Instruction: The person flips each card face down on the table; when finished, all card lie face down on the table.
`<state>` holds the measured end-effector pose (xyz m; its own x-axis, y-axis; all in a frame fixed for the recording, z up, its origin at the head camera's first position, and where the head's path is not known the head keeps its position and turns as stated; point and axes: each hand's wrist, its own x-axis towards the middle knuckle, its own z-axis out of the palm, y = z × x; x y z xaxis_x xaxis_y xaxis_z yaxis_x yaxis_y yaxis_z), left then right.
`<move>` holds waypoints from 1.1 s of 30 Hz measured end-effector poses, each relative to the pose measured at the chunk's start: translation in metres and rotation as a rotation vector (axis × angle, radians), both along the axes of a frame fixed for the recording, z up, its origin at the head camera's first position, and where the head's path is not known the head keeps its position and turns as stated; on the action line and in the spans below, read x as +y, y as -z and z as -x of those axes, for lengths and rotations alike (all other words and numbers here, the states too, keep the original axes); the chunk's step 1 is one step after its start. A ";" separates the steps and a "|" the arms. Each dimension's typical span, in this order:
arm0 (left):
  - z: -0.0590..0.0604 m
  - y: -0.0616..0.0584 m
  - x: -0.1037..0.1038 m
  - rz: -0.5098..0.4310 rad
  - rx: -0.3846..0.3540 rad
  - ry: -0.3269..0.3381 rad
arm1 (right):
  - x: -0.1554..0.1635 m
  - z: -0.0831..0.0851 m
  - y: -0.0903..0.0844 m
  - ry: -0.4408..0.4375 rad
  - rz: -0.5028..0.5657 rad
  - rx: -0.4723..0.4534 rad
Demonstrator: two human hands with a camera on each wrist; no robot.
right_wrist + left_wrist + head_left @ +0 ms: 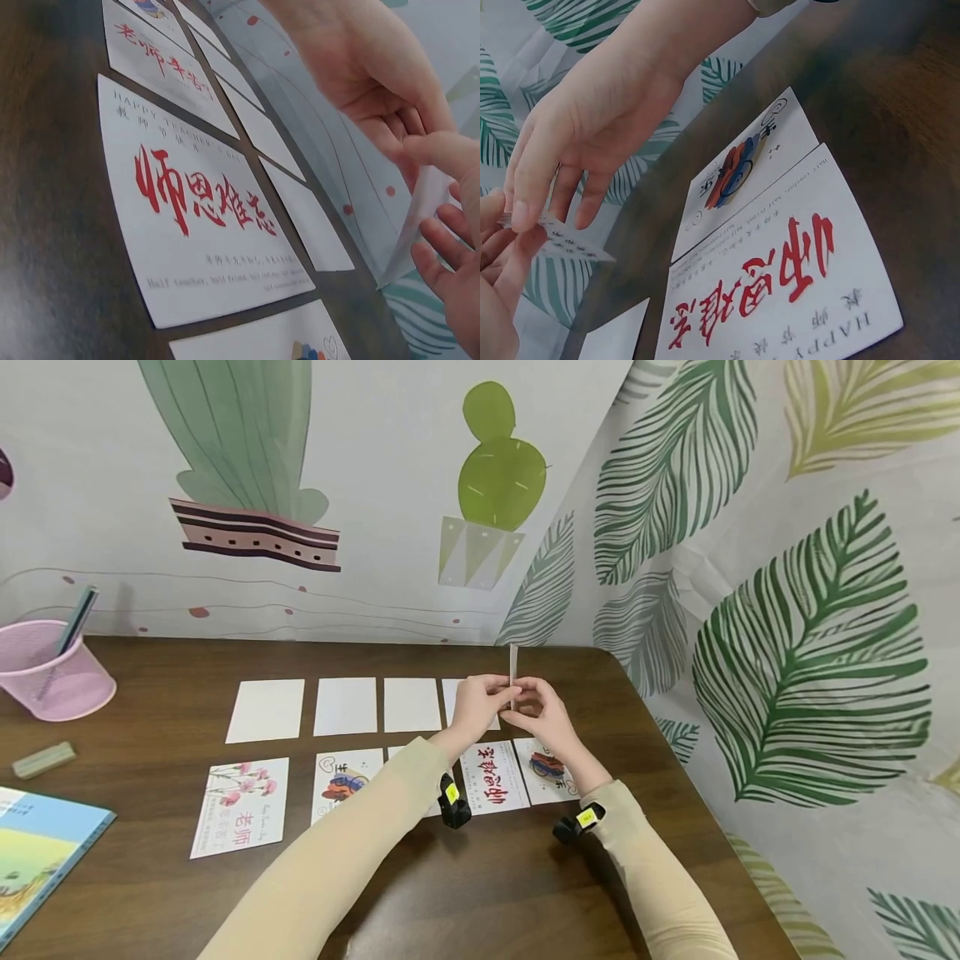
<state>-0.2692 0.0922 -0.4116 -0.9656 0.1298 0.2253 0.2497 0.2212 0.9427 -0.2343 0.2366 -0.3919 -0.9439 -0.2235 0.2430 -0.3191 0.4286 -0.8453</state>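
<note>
In the head view, both hands meet above the back right of the table, around one thin card (513, 662) held upright, edge-on to me. My left hand (476, 706) pinches it from the left and my right hand (546, 714) from the right, fingertips close together. The left wrist view shows small dark print on this held card (570, 244). Beneath the hands lies a front row with a red-lettered card (493, 777) and a card with a colourful drawing (547, 767). A white card (452, 697) behind is partly covered by my left hand.
More white cards (272, 710) run along the back. A flower card (240, 806) and another drawing card (341, 772) lie front left; my left sleeve hides part of the row. Farther left are a pink mesh pen cup (82, 681), an eraser-like block (43, 760) and a book (52, 843).
</note>
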 end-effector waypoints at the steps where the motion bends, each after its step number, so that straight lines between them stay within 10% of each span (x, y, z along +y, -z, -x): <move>1: 0.000 0.001 0.000 -0.002 0.002 -0.003 | 0.001 0.000 0.000 -0.004 0.007 -0.014; 15: 0.001 0.016 -0.002 -0.063 -0.114 -0.022 | 0.039 0.029 0.019 0.204 0.111 -0.092; 23: 0.000 0.023 -0.001 -0.082 -0.176 -0.014 | 0.063 0.051 0.040 0.147 0.222 -0.347; 33: -0.001 0.029 0.003 -0.071 -0.222 -0.026 | 0.069 0.057 0.045 0.187 0.238 -0.402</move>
<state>-0.2679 0.0951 -0.4402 -0.9953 0.0958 0.0146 0.0295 0.1555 0.9874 -0.2909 0.3061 -0.4370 -0.9919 -0.0240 -0.1244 0.1157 0.2273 -0.9669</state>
